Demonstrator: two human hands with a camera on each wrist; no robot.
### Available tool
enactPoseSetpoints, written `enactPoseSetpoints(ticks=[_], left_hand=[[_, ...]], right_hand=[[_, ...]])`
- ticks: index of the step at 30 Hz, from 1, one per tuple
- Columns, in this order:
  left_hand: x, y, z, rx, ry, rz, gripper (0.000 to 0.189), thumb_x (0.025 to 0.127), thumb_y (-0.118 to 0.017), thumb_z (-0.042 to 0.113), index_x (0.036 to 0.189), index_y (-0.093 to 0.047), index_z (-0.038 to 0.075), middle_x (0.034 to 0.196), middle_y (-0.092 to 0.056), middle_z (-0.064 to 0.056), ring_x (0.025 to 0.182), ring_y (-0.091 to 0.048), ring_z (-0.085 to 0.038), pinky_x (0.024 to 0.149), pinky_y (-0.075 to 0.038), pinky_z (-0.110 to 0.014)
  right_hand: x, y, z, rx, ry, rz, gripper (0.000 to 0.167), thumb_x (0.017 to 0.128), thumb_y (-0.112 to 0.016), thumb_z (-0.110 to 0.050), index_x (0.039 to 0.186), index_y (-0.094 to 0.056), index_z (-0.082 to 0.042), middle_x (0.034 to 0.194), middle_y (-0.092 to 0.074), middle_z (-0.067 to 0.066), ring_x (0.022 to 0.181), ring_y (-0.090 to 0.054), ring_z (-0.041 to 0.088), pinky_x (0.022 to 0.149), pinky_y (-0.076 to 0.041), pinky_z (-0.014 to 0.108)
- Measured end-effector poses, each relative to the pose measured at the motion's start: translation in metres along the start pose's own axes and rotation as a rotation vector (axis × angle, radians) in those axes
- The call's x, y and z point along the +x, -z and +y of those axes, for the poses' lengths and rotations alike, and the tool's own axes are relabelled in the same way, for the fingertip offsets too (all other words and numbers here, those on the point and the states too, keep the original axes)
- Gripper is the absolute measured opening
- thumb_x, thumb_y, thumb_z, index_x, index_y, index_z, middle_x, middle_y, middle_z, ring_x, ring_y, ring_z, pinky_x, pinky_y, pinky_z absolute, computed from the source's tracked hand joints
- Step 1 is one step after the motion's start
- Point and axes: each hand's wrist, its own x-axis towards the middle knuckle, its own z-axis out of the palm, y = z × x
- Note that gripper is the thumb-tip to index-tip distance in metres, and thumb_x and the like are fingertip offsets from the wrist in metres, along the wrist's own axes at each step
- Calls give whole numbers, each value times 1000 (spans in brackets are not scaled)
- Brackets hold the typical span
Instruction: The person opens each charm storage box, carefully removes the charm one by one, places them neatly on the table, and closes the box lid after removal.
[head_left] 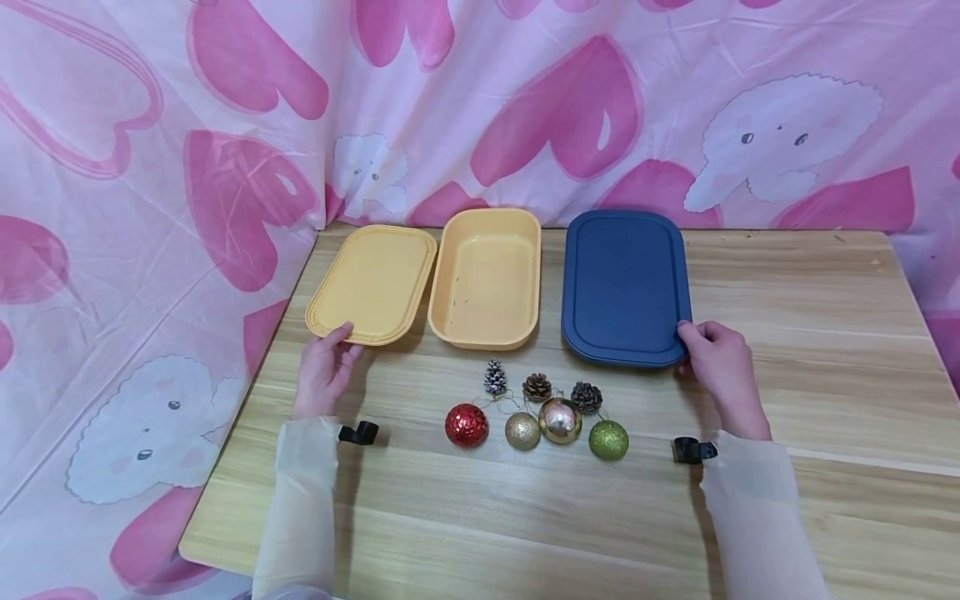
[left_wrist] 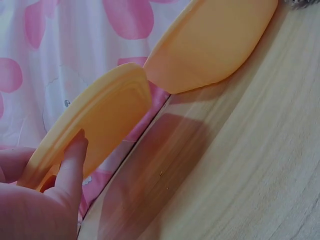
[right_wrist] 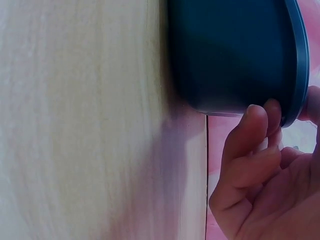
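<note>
My left hand [head_left: 324, 371] pinches the near edge of a yellow lid [head_left: 372, 279], thumb on top and fingers beneath. In the left wrist view this lid [left_wrist: 112, 112] is raised off the table and casts a shadow. Just right of it stands an uncovered yellow food container [head_left: 486, 296] with a few dark specks inside. Farther right is a blue container [right_wrist: 225, 55] covered by a blue lid [head_left: 625, 283]. My right hand [head_left: 722, 367] grips that lid's near right corner, its thumb on top and fingertips under the rim.
In front of the containers lie a red ball ornament [head_left: 467, 426], a glittery gold one [head_left: 522, 431], a shiny gold one [head_left: 560, 420] and a green one [head_left: 608, 440]. Three pine cones [head_left: 537, 387] sit just behind them. A pink patterned curtain [head_left: 450, 100] hangs behind the wooden table [head_left: 525, 525].
</note>
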Motion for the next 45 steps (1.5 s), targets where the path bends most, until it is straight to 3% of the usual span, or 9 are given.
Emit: enactPoseSetpoints(ticks=[9,17,24,30,37,41,45], left_hand=[[-3,-4,-2,8,-105,-25,39,94,-48,-11,128,-39,3,107,-59,-11,97,-67,-19,88,-56,-32],[-3,-15,-6,106,-266,97,35,90,-52,-13,119,-44,4,94,-57,-7,71,-63,-14,62,-59,-25],[-3,-20,-9,177,-402,118,36,87,-56,-15,116,-46,5,86,-60,-5,57,-56,-11,47,-48,-19],[-5,-24,-11,248,-497,133,42,87,-56,-15,121,-46,6,100,-64,-10,71,-65,-14,59,-55,-24],[-7,-28,-11,445,-553,235,36,87,-59,-11,114,-48,9,101,-65,-8,84,-66,-15,70,-59,-25],[-10,-30,-12,535,-582,232,34,87,-58,-10,110,-48,12,104,-65,-7,92,-66,-16,77,-58,-25],[-11,-30,-14,627,-650,214,33,86,-57,-11,104,-48,15,101,-64,-6,91,-65,-15,78,-56,-22]], right_hand=[[0,0,2,0,2,-4,54,97,-39,-52,102,-60,-2,69,-58,-4,63,-61,11,59,-48,22],[0,-1,2,-15,6,1,54,97,-38,-50,102,-60,-2,68,-59,-3,63,-61,11,59,-47,22],[-1,-1,1,-11,4,1,53,97,-39,-49,102,-60,-2,69,-58,-3,62,-60,10,60,-47,22],[0,-1,2,-9,6,3,52,97,-39,-49,101,-60,-2,68,-59,-3,62,-61,11,60,-47,22],[1,-1,1,-12,8,11,53,96,-39,-50,101,-61,-2,68,-59,-3,61,-62,12,59,-46,23],[1,-1,2,-5,8,10,53,96,-40,-50,101,-61,-2,68,-58,-5,61,-62,11,59,-47,22],[1,-1,2,-1,7,10,53,96,-40,-51,101,-61,-2,68,-58,-6,61,-62,10,59,-47,22]])
